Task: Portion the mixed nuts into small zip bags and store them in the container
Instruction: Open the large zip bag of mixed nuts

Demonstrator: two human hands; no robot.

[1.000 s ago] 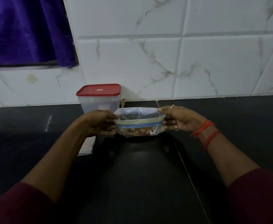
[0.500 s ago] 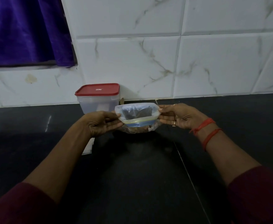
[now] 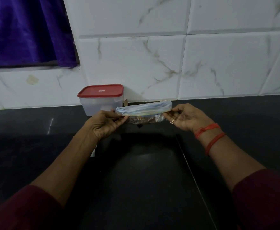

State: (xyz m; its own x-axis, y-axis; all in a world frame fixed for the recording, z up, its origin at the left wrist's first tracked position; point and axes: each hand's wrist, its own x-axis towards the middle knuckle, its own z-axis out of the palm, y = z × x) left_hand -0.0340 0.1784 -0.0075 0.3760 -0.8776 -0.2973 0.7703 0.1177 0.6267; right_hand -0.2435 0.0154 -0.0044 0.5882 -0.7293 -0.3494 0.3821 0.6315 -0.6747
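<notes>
Pinching the zip bag (image 3: pixel 144 109) taut by both ends of its mouth, just above the counter (image 3: pixel 152 180).

In the head view, your left hand (image 3: pixel 106 125) and right hand (image 3: pixel 184 118) each pinch one top corner, with the nuts (image 3: pixel 139 120) hanging below. I cannot tell whether the seal is closed along its whole length; if it is not, tilting the bag could spill nuts. The container (image 3: pixel 101 103) stands just behind your left hand against the tiled wall (image 3: pixel 218 63), and its red lid (image 3: pixel 101 91) is on, which blocks storing. A purple curtain (image 3: pixel 24 30) hangs at the upper left.
</notes>
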